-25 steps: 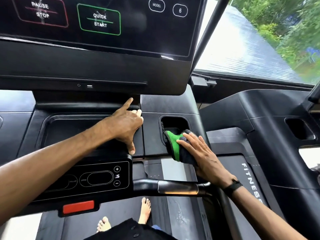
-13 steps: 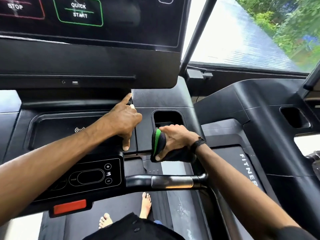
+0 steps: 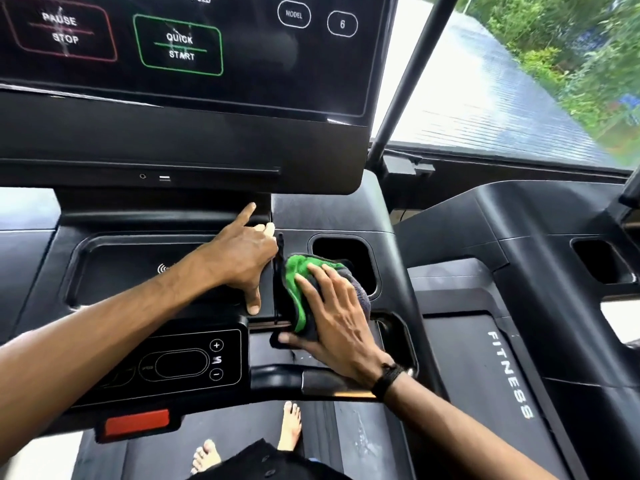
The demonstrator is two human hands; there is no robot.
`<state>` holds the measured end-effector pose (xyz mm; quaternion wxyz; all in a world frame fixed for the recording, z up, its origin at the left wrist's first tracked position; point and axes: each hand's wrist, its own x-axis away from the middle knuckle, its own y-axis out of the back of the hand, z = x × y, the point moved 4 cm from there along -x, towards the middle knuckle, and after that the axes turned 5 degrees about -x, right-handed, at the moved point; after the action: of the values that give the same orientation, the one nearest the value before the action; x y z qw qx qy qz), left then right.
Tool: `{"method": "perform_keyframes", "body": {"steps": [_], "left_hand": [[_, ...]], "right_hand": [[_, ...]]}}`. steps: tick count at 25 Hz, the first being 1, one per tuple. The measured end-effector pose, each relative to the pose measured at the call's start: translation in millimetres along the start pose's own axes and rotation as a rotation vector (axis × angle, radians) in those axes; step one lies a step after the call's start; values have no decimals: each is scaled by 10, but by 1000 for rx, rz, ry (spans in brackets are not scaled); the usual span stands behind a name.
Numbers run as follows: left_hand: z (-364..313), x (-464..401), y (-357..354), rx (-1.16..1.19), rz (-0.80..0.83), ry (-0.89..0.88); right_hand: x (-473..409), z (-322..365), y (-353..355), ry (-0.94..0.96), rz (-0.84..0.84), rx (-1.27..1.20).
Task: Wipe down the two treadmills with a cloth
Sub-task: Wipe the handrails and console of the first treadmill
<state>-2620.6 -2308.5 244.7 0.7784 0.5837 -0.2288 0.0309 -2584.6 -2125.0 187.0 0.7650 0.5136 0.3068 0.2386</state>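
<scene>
While the left hand (image 3: 242, 258) is resting spread on the treadmill console (image 3: 332, 216), index finger extended, the right hand (image 3: 332, 317) is pressing the green/grey cloth (image 3: 298, 271) flat w/ straight fingers (image 3: 322, 271). Cloth is lying under those fingers, just beside the cup-holder recess (image 3: 349, 247).

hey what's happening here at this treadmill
A person is wiping the treadmill console with a green and dark cloth. The right hand presses the cloth flat beside the cup holder, fingers spread. The left hand rests on the console tray's edge, bracing. The neighbouring treadmill is untouched.
</scene>
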Motion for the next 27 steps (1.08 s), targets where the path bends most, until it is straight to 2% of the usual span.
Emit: {"method": "perform_keyframes", "body": {"steps": [2, 5, 10, 12, 16, 18, 22, 25, 27], "left_hand": [[40, 53, -50, 41, -7, 21], [115, 132, -125, 131, 81, 96], [45, 135, -44, 104, 120, 77], [9, 107, -6, 70, 142, 70], [-137, 29, 79, -65, 157, 23], [-240, 32, 122, -197, 141, -1], [-479, 64, 194, -376, 36, -100], [-636, 5, 253, -228, -27, -229], [-756, -74, 318, -37, -65, -340]], "right_hand": [[-166, 88, -46, -24, 72, -20], [-551, -16, -105, -91, 108, -57], [-1233, -314, -173, -339, 66, 48], [-1249, -285, -161, -353, 35, 41], [-679, -184, -42, -65, 68, -78], [-273, -268, 52, -61, 93, -121], [411, -387, 294, -43, 17, 25], [732, -395, 462, -122, -91, -36], [890, -469, 673, -337, -234, -55]]}}
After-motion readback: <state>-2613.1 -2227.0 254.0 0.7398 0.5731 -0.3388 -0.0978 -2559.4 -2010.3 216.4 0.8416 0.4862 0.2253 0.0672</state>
